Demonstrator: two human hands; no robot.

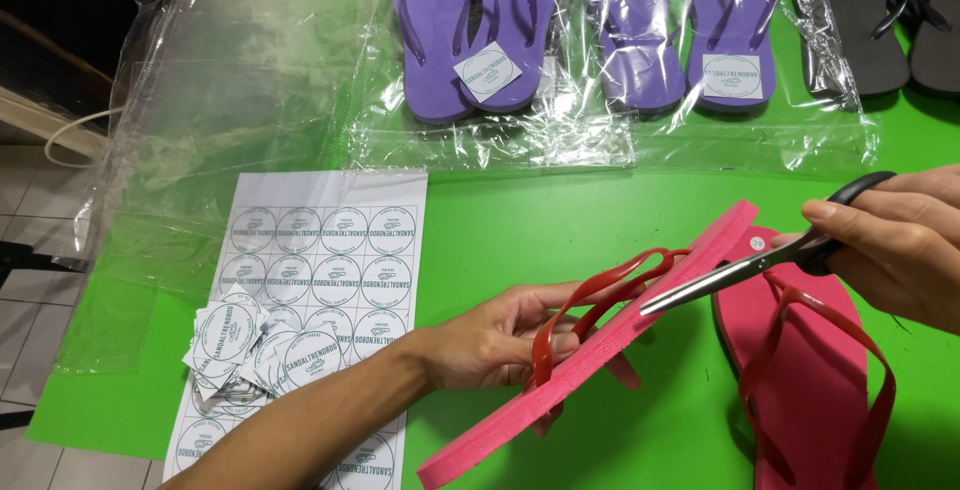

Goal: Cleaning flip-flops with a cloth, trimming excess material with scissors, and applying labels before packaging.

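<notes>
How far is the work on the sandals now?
Done: two purple pairs lie bagged with labels. In hand: the left hand holds one pink flip-flop on edge; the right hand points scissors at its strap. Left: the other pink flip-flop lies unbagged.

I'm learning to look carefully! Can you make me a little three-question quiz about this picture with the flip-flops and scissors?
1. True or false: the right hand holds black-handled scissors.
2. What does the left hand hold up on its edge? A) a purple flip-flop B) a pink flip-flop C) a sheet of stickers
3. What lies on the green table left of the left arm?

Key
1. True; the blades point at the red strap.
2. B, the pink flip-flop; the second pink flip-flop lies flat.
3. A sheet of round labels with a pile of cut-out labels on it.
</notes>
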